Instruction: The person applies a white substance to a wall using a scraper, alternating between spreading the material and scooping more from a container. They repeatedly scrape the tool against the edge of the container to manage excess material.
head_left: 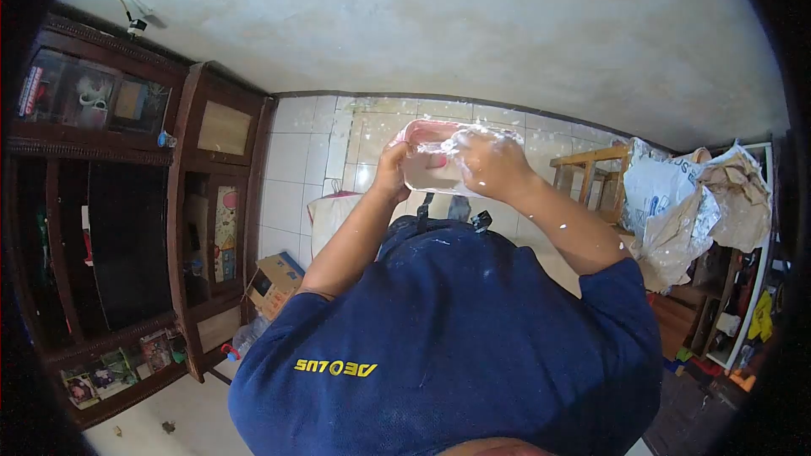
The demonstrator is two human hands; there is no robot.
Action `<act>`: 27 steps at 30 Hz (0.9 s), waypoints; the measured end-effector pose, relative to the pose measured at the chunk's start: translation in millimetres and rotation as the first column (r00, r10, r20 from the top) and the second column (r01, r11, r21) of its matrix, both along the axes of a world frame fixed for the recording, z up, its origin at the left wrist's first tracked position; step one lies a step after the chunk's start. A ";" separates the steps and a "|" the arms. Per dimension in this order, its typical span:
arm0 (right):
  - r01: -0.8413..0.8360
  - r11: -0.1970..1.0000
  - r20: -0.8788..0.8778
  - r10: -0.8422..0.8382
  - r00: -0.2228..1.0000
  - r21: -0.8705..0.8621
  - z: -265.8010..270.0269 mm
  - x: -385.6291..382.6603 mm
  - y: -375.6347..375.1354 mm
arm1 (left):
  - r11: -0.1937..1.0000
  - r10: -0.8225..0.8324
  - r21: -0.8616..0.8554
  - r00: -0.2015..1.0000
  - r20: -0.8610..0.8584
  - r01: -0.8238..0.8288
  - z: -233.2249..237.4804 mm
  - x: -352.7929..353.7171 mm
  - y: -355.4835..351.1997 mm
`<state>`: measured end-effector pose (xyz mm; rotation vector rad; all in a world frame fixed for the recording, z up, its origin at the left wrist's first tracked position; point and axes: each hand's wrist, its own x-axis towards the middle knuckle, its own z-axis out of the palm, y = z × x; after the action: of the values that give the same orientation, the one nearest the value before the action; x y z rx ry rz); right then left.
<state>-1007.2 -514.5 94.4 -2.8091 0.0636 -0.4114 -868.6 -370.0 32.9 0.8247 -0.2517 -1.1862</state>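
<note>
A pink tub with pale material inside is held up in front of my chest, above the tiled floor. My left hand grips its left rim, fingers wrapped round the edge. Over the right part of the tub is my right hand, smeared with white material and with its fingers curled. What those fingers hold, if anything, is hidden. White specks dot my right forearm.
Dark wooden cabinets line the left side. A plastered wall rises ahead. Toward the right are a wooden stool, crumpled sacks and a shelf. An open cardboard box sits at lower left. White spatters mark the floor tiles.
</note>
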 end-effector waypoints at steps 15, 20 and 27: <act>-0.102 0.995 -0.113 0.102 0.988 0.005 -23.3 83.0 -15.3 | 0.987 0.112 0.123 0.990 -0.088 -0.101 -31.0 87.9 -23.4; 0.101 0.970 -0.119 -0.076 0.990 0.219 -22.3 131.2 -26.9 | 0.973 0.057 0.225 0.997 -0.053 -0.044 -51.1 154.5 -19.5; 0.041 0.996 -0.194 -0.025 0.981 0.081 -33.9 239.5 2.2 | 0.986 0.024 0.169 0.992 -0.124 -0.002 -57.4 262.6 -23.6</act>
<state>-767.7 -512.3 60.5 -2.7580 0.1656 -0.1386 -606.0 -393.6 -24.5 0.8928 -0.0424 -1.2544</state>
